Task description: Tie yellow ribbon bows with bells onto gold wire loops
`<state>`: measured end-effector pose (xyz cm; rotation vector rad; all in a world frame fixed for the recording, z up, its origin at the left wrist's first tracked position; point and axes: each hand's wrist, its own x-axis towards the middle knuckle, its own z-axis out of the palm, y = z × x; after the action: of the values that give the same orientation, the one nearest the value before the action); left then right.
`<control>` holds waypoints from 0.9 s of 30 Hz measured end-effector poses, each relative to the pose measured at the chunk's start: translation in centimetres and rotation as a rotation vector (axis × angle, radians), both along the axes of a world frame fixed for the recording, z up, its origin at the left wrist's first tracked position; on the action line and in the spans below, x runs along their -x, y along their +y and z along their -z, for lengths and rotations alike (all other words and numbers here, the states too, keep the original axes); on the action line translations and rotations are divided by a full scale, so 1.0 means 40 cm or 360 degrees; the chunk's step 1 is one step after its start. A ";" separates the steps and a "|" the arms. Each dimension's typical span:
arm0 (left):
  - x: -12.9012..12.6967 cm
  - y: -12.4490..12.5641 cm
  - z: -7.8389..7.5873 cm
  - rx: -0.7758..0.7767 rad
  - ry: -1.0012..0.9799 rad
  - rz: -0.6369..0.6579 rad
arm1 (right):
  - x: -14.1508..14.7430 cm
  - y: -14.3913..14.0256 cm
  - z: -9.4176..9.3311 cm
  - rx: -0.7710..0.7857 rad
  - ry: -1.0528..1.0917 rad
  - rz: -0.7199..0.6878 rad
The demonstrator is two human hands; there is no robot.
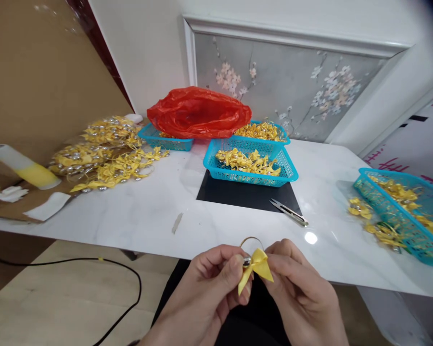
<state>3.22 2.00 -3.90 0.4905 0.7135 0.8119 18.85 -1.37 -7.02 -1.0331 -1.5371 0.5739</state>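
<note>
A small yellow ribbon bow (pixel 257 267) with a silver bead and a thin wire loop sits pinched between your left hand (pixel 216 283) and right hand (pixel 299 283), both closed on it, just below the white tabletop (pixel 147 211) edge. Ahead, snips (pixel 289 213) lie beside a blue basket (pixel 250 166) of bows; finished pieces (pixel 104 154) pile at left, so many are made already.

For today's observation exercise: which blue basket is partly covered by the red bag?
The far-left blue basket; the red plastic bag lies over it, unlike the others.
</note>
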 end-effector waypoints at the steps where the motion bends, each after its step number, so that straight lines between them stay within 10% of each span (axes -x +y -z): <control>1: 0.000 0.000 0.002 -0.0002 -0.0008 0.0000 | 0.000 0.000 0.001 0.0011 -0.0001 -0.0006; 27: -0.003 0.006 -0.005 -0.0089 0.0020 0.0033 | 0.066 -0.021 -0.004 0.0006 0.0210 0.0351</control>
<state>3.35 2.25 -3.71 0.5525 0.6976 0.8118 16.21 -2.22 -6.86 -1.1283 -1.2879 0.4806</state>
